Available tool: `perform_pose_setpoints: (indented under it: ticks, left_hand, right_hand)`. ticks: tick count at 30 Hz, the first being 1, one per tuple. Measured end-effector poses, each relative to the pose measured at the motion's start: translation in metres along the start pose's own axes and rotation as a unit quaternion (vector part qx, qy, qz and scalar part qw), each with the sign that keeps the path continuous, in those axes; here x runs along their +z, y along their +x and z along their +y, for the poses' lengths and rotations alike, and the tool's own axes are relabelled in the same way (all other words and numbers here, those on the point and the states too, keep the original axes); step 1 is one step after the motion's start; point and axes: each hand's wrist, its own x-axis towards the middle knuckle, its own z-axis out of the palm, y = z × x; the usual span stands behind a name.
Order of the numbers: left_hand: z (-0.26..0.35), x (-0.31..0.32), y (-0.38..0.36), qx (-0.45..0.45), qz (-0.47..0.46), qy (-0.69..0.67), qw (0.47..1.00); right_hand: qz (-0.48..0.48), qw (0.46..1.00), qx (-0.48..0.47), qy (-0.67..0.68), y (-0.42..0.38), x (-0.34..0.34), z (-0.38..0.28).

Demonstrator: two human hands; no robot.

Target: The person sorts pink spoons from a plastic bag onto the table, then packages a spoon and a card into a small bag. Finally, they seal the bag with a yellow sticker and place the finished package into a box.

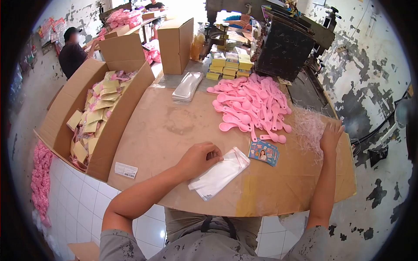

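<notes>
A small stack of clear plastic bags (220, 176) lies at a slant near the front of the cardboard-covered table. My left hand (201, 161) is closed, with its fingertips pinching the upper edge of these bags. To the right, my right hand (332, 137) rests palm down, fingers spread, at the edge of a heap of thin clear plastic strips (309, 128). Between my hands sits a little pile of blue printed cards (264, 152), the top one showing a person's picture. Behind them, pink plastic spoons (252, 104) form a large heap, a few handles touching the cards.
At left stands an open carton (98, 139) filled with packed pieces. Another plastic bag stack (188, 86) lies toward the back, near bundled yellow cards (228, 65). A black machine box (285, 48) stands behind the spoons. A person (74, 54) is at far left.
</notes>
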Motion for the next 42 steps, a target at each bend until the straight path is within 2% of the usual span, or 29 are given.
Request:
perform_pose_setpoints:
  ticks: [2, 5, 7, 9, 11, 14, 17, 20, 23, 26, 29, 32, 35, 38, 41, 42]
  left_hand:
    - [0.003, -0.001, -0.001, 0.000, 0.004, 0.000, 1.000]
    - [0.003, 0.000, -0.002, 0.019, 0.034, -0.001, 0.999]
    - [0.009, -0.002, -0.002, 0.009, 0.020, 0.011, 1.000]
    - [0.010, -0.003, -0.002, 0.019, 0.014, 0.028, 0.999]
    - [0.009, -0.003, -0.002, 0.050, 0.015, 0.049, 0.997]
    - [0.009, -0.001, -0.003, 0.066, 0.027, 0.046, 0.996]
    - [0.006, 0.000, -0.006, 0.083, 0.054, 0.061, 0.993]
    - [0.002, 0.003, 0.000, 0.213, 0.118, 0.090, 0.966]
    - [0.000, 0.004, -0.001, 0.190, 0.081, 0.045, 0.977]
    - [-0.001, 0.008, -0.004, 0.132, 0.066, 0.043, 0.988]
    - [0.003, 0.007, -0.004, 0.070, 0.039, 0.034, 0.996]
    - [0.011, 0.001, -0.004, 0.036, 0.021, -0.016, 0.999]
    - [-0.006, 0.003, -0.002, 0.005, 0.063, -0.159, 0.985]
    - [-0.004, -0.009, 0.001, -0.040, 0.046, -0.396, 0.916]
    - [0.006, -0.022, 0.001, -0.042, 0.019, -0.420, 0.906]
    - [0.008, -0.022, 0.000, -0.037, 0.018, -0.415, 0.909]
  right_hand:
    - [0.106, 0.990, -0.088, 0.033, 0.000, -0.009, 0.014]
    - [0.039, 0.943, -0.066, 0.325, -0.014, -0.069, -0.026]
    - [-0.117, 0.882, 0.043, 0.455, -0.027, -0.081, -0.051]
    - [-0.243, 0.872, -0.084, 0.417, -0.054, -0.098, -0.089]
    - [-0.206, 0.831, -0.303, 0.418, -0.085, -0.100, -0.117]
    - [-0.174, 0.870, -0.304, 0.348, -0.104, -0.110, -0.149]
    - [-0.197, 0.865, -0.281, 0.366, -0.096, -0.104, -0.149]
    - [-0.250, 0.843, -0.224, 0.421, -0.089, -0.091, -0.145]
    - [-0.238, 0.846, -0.237, 0.414, -0.085, -0.098, -0.145]
    - [-0.261, 0.826, -0.237, 0.439, -0.078, -0.129, -0.146]
    - [-0.263, 0.688, -0.307, 0.602, -0.090, -0.151, -0.166]
    - [-0.293, 0.639, -0.431, 0.565, -0.112, -0.140, -0.197]
    - [-0.314, 0.702, -0.438, 0.466, -0.123, -0.125, -0.206]
    - [-0.386, 0.667, -0.403, 0.493, -0.112, -0.129, -0.201]
    - [-0.334, 0.727, -0.311, 0.513, -0.097, -0.141, -0.196]
    - [-0.310, 0.723, -0.274, 0.553, -0.095, -0.140, -0.198]
